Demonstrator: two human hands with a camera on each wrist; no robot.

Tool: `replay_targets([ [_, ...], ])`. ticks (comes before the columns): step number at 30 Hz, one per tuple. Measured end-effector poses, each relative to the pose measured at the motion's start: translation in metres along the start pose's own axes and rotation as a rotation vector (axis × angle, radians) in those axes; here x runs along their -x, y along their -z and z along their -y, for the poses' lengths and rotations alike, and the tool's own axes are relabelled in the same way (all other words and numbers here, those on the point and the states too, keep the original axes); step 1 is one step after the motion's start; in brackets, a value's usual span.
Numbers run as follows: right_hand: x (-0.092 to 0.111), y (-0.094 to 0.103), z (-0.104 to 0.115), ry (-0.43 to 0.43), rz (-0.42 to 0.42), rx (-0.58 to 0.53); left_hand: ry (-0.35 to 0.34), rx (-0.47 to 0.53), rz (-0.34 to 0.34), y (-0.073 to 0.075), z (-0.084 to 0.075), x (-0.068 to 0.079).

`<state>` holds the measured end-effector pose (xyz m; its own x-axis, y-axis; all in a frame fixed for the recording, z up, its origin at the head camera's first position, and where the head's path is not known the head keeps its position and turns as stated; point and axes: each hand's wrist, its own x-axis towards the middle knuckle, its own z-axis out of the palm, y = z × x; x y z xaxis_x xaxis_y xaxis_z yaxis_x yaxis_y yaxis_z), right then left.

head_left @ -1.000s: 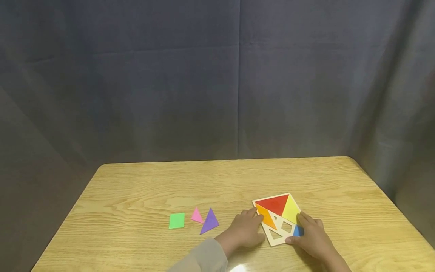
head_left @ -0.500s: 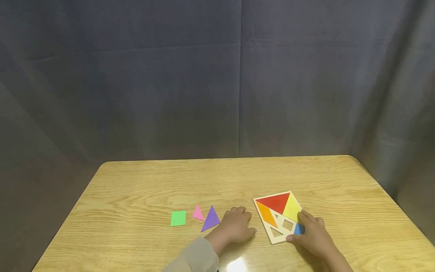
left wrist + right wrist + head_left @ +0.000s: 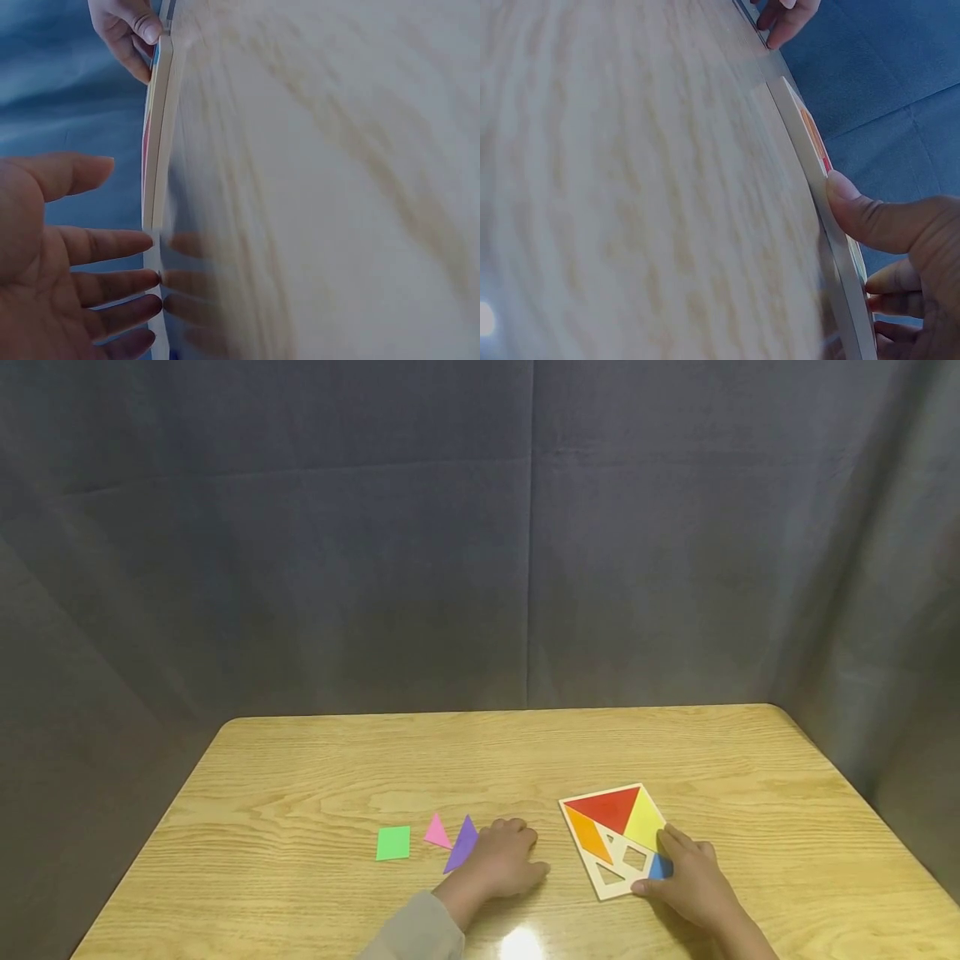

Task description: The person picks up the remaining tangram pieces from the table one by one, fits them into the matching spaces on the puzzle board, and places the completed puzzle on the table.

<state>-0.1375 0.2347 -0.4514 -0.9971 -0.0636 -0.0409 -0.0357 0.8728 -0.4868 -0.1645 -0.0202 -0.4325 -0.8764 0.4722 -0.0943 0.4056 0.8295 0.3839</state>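
Note:
My right hand (image 3: 693, 877) grips the near right corner of a wooden tangram board (image 3: 615, 891), its thumb on the near edge and fingers along the right side. In the board lie a red triangle (image 3: 609, 808), a yellow triangle (image 3: 643, 820), an orange parallelogram (image 3: 588, 837) and a blue piece (image 3: 659, 867) partly hidden by that hand. Several recesses show bare wood. My left hand (image 3: 504, 860) is beside a purple triangle (image 3: 460, 847) and covers part of it. Its fingers (image 3: 112, 289) look extended, tips at the table surface, holding nothing in the left wrist view.
Left of the purple triangle lie a pink triangle (image 3: 437, 833), close against it, and a green square (image 3: 393, 843). All rest on a wood-grain table (image 3: 315, 777). A dark grey curtain (image 3: 375, 568) hangs behind the table and along its sides.
My left hand has left the board's left edge and moved left to the purple triangle. My right hand stays on the board, and the loose pieces have not visibly moved.

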Motion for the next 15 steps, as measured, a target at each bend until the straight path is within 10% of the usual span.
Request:
replay_targets([
  [15, 0.001, 0.001, 0.001, 0.005, -0.005, -0.007, 0.013, 0.050, -0.046, 0.019, 0.023, 0.022],
])
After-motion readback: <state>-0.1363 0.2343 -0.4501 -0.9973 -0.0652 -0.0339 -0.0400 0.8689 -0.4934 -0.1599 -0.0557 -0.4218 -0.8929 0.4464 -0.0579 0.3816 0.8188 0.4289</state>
